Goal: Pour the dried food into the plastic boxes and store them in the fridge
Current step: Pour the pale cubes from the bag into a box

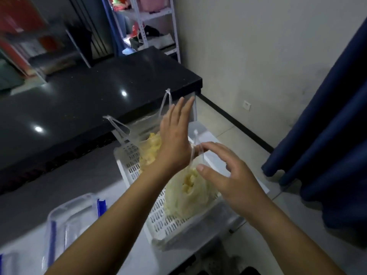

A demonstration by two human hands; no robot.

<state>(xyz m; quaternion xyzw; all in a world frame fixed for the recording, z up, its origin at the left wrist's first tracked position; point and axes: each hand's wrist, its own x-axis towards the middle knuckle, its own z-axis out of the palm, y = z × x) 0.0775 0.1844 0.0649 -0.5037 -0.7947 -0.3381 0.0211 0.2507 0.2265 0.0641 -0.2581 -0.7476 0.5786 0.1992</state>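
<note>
A white perforated basket (137,171) stands on the grey surface and holds two clear plastic bags of pale yellow dried food, a near bag (188,199) and a far bag (151,149). My left hand (174,139) hovers flat over the basket with fingers spread, holding nothing. My right hand (228,175) is open above the near bag, its fingers next to the bag's upright handle loops (196,149); whether they touch is unclear. A clear plastic box with blue clips (73,217) sits at the lower left.
A black glossy counter (79,100) runs behind the basket. A white wall and tiled floor (224,126) lie to the right, with a dark blue curtain (327,135) at the far right. Shelving (151,26) with assorted items stands at the back.
</note>
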